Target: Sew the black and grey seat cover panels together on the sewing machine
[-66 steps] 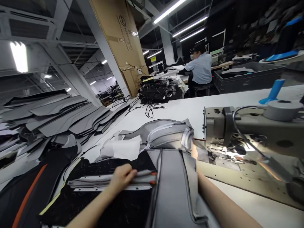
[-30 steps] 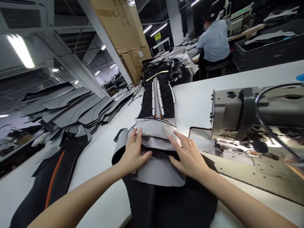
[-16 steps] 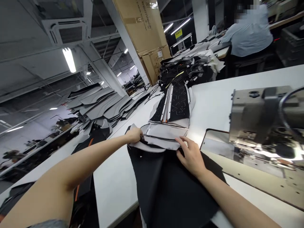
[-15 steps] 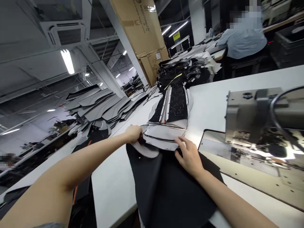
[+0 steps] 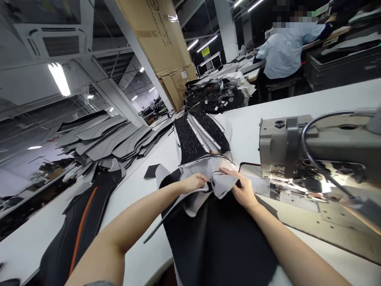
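A long sewn cover lies lengthwise on the white table (image 5: 262, 115): its black part (image 5: 220, 238) hangs toward me, its grey edge (image 5: 222, 184) is bunched in the middle, and its stitched black end (image 5: 196, 137) reaches away. My left hand (image 5: 195, 182) is closed, pinching the grey edge from the left. From the right, my right hand (image 5: 242, 188) grips the same grey fold. Both hands sit just left of the sewing machine head (image 5: 282, 147).
Stacks of grey cut panels (image 5: 101, 137) fill the left of the table. A black piece with an orange stripe (image 5: 79, 226) lies at the near left. A heap of black covers (image 5: 214, 97) and cardboard boxes (image 5: 160, 35) stand beyond. A person in a light shirt (image 5: 282, 47) sits at the back.
My hands have drawn together on the grey edge, which is now bunched up instead of flat. The left hand shifted right from the cover's left corner; the cover's far end has skewed left.
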Tool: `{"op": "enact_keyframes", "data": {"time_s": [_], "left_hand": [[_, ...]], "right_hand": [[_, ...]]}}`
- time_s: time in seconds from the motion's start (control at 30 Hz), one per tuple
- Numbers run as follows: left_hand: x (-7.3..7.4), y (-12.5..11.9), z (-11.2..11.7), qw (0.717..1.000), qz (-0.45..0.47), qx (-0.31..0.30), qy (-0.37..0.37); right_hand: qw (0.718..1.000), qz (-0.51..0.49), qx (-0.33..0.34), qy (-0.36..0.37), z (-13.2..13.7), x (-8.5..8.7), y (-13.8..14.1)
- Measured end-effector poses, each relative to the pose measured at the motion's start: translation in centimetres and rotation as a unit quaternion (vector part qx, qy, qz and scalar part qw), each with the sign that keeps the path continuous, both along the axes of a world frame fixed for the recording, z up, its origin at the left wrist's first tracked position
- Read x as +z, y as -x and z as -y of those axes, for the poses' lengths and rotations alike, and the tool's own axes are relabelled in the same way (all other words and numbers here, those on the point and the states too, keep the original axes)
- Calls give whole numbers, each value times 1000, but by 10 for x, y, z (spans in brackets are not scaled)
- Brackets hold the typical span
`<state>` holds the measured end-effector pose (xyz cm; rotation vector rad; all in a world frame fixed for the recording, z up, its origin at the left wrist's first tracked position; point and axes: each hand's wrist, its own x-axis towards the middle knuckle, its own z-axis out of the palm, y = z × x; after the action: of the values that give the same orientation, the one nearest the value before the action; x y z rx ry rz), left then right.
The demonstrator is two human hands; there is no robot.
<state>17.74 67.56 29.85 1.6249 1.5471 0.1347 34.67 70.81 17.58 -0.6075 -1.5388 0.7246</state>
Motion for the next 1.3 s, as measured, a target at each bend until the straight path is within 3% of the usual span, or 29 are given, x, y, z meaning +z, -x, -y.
{"op": "enact_keyframes", "data": {"time_s": [0.07,0.17,0.33,0.43,0.5,0.57,0.7,0.8,0.97,1.07,1.13,1.2,1.27,1.3], "left_hand": [[-13,12,-8,1000,1,4,0],[-13,24,-18,1000,-5,-7,2],[12,45,-22,998,-30,-36,-38],[27,62,-17,993,-51,-7,-102],[28,65,-6,983,-85,12,-162],[20,59,13,953,-167,-11,-253],[0,32,61,844,-346,-122,-392],[-3,28,77,820,-398,-116,-394],[2,58,65,875,-387,-61,-284],[-1,78,67,885,-362,-69,-284],[-2,89,73,886,-350,-76,-294],[-2,97,80,883,-349,-69,-308],[-1,105,84,881,-342,-79,-317],[-2,108,85,883,-332,-89,-320]], "right_hand": [[999,4,38,5,-1,8,-4],[994,8,102,38,-2,22,-5],[957,-2,223,184,-9,24,-10],[920,-27,279,274,-12,16,-9],[902,-47,292,315,-12,11,-6],[894,-69,283,341,-10,9,0],[906,-94,222,348,-11,6,11],[934,-85,134,321,-17,0,13],[980,-35,-60,186,-11,-6,-5],[997,29,-49,61,8,2,-7],[989,137,-17,-56,19,9,-1],[952,262,-46,-152,24,12,7],[920,333,-95,-185,23,11,13],[919,338,-106,-176,20,9,15]]}}
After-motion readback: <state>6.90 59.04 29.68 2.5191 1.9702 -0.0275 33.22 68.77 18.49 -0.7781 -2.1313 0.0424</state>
